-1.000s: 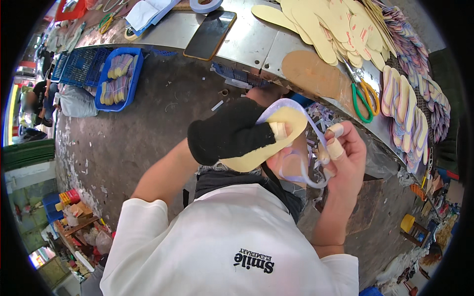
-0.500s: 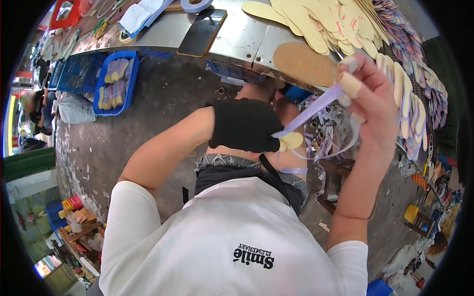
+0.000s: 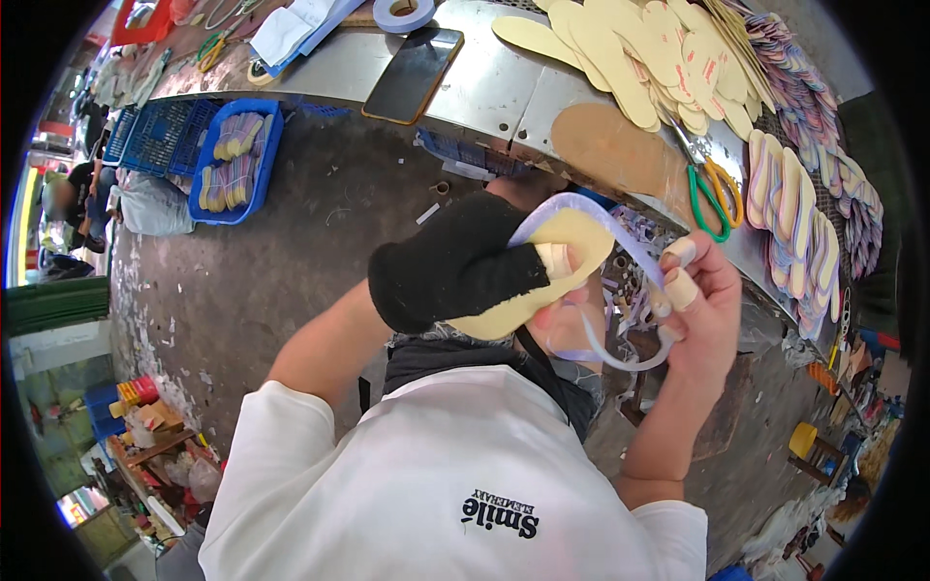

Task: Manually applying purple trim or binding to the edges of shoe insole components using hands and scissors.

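Note:
My left hand (image 3: 460,261), in a black fingerless glove, grips a cream insole (image 3: 578,230) above my lap, its thumb lying on the flat face. Lilac tape (image 3: 639,247) runs round the insole's rounded far end and stretches across to my right hand (image 3: 705,315). Right thumb and fingers, some wrapped in tan strips, are pinched on that tape, just right of the insole. A loose length of it loops down below the fingers. The glove hides much of the insole's narrower end.
Along the bench (image 3: 484,82) lie a phone (image 3: 415,76), a tape roll (image 3: 404,13), a brown pad (image 3: 615,145), scissors (image 3: 715,198), cream insoles (image 3: 630,58) and striped-edge insoles (image 3: 790,208). A blue basket (image 3: 276,160) stands left on the floor. Farther left is another person (image 3: 89,198).
The insole has come up and turned its flat face into view, with tape round its end. My right hand has moved down, uncovering the scissors' handles.

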`<state>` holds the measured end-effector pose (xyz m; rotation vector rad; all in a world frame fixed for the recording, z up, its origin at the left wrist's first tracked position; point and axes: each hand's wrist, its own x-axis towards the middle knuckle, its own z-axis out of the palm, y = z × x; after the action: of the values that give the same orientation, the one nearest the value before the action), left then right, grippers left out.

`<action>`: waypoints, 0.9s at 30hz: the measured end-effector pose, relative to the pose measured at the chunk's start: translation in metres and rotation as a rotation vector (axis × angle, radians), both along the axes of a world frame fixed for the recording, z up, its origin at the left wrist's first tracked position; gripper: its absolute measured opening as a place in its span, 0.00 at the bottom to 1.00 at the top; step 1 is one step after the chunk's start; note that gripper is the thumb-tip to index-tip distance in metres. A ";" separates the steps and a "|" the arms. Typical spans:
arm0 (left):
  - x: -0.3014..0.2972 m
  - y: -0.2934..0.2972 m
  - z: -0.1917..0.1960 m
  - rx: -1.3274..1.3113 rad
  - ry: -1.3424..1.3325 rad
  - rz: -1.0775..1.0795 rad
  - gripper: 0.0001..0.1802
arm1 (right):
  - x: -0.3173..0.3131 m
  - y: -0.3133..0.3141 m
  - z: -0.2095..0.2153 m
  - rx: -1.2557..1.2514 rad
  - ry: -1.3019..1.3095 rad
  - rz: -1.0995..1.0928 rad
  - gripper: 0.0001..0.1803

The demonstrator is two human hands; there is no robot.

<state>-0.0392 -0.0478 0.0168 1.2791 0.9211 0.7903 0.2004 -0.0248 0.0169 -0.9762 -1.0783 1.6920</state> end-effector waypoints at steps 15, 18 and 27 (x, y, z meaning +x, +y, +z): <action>0.045 0.008 -0.011 0.118 -0.339 0.428 0.20 | -0.057 -0.017 -0.023 0.585 -0.246 -0.398 0.05; 0.045 0.011 -0.012 0.121 -0.380 0.467 0.20 | -0.058 -0.014 -0.017 0.600 -0.334 -0.346 0.05; 0.045 0.028 -0.024 0.341 -0.229 0.460 0.11 | -0.059 0.008 -0.011 0.278 -0.057 -0.121 0.02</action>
<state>0.0054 -0.0196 -0.0074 1.2448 0.9298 1.4747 0.1416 -0.0168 0.0062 -0.8957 -1.2287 1.3807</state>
